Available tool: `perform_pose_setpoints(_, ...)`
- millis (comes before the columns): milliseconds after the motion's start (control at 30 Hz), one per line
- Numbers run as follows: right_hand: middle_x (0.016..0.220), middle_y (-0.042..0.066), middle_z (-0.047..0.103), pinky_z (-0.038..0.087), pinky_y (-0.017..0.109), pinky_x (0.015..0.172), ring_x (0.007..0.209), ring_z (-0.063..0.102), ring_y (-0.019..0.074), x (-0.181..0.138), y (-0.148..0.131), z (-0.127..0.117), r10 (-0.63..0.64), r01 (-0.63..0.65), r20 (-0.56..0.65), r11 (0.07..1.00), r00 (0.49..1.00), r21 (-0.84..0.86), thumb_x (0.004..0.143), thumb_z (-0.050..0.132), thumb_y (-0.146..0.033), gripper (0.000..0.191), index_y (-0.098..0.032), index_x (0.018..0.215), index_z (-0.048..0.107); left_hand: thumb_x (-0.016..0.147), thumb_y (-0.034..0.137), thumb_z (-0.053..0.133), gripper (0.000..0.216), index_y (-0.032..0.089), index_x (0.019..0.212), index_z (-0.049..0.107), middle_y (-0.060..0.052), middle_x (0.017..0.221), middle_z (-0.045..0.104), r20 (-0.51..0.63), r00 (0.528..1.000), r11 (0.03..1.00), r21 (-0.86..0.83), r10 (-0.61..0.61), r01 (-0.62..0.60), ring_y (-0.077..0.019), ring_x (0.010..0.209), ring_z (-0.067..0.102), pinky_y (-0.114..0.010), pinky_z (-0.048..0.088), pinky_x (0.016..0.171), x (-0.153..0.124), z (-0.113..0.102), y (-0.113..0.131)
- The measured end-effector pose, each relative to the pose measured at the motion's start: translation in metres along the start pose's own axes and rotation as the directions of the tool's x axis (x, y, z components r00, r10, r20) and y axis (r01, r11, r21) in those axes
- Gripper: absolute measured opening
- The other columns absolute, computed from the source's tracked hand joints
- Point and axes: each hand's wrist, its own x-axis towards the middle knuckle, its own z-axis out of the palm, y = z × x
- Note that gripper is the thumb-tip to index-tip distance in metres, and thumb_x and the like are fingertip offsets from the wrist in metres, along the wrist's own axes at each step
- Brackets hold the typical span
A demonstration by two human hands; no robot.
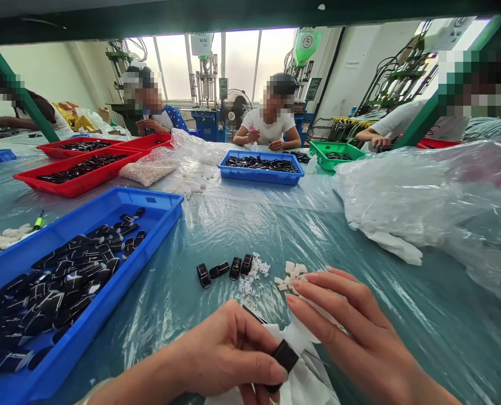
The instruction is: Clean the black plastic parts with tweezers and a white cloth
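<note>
My left hand (222, 354) is closed, pinching a small black plastic part (284, 356) between thumb and fingers near the bottom of the view. My right hand (351, 332) lies just right of it with fingers stretched out over a white cloth or paper (301, 337), fingertips near a small heap of white bits (293, 274). Several black parts (224, 270) lie in a row on the table beyond my hands. A blue tray (157, 211) at the left holds many more black parts.
The table is covered with clear plastic sheeting (250, 219). Crumpled plastic bags (423, 197) sit at the right. Red trays (75, 174), another blue tray (261, 167) and a green tray (337, 152) stand farther back. Other people sit working across the table.
</note>
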Motion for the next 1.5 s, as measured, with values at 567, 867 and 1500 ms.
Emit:
perform_pose_setpoints(567,0.104,0.009,0.059,0.041,0.043,0.093,0.107,0.047,0.0233,-0.001,-0.002,0.007,0.094,-0.091,-0.026,0.991,0.995,0.102,0.085,0.043,0.0,0.031,-0.014,0.109,0.057,0.07,0.019,0.064,0.01,0.01,0.069,0.068,-0.001,0.059,0.06,0.02,1.0,1.0,0.002,0.013,-0.014,-0.0051,0.042,0.054,-0.012,0.043,0.04,-0.001,0.002,0.001)
perform_pose_setpoints(867,0.107,0.01,0.057,0.041,0.043,0.093,0.11,0.045,0.0245,-0.002,0.001,0.004,0.083,-0.083,0.01,0.983,0.997,0.164,0.085,0.044,-0.002,0.03,-0.014,0.109,0.057,0.071,0.019,0.064,0.011,0.01,0.074,0.069,-0.002,0.06,0.061,0.02,1.0,1.0,-0.008,0.022,-0.022,-0.0062,0.044,0.056,-0.013,0.044,0.04,-0.003,-0.001,0.002)
perform_pose_setpoints(1500,0.099,0.005,0.063,0.05,0.033,0.078,0.095,0.057,0.0192,0.004,0.018,0.01,0.336,-0.314,-0.053,0.918,0.94,0.243,0.079,0.047,-0.003,0.037,-0.024,0.108,0.056,0.064,0.017,0.07,0.012,0.011,0.074,0.072,-0.001,0.057,0.063,-0.049,0.998,0.999,0.0,0.042,-0.042,-0.0076,0.05,0.059,-0.015,0.049,0.051,-0.001,0.001,-0.001)
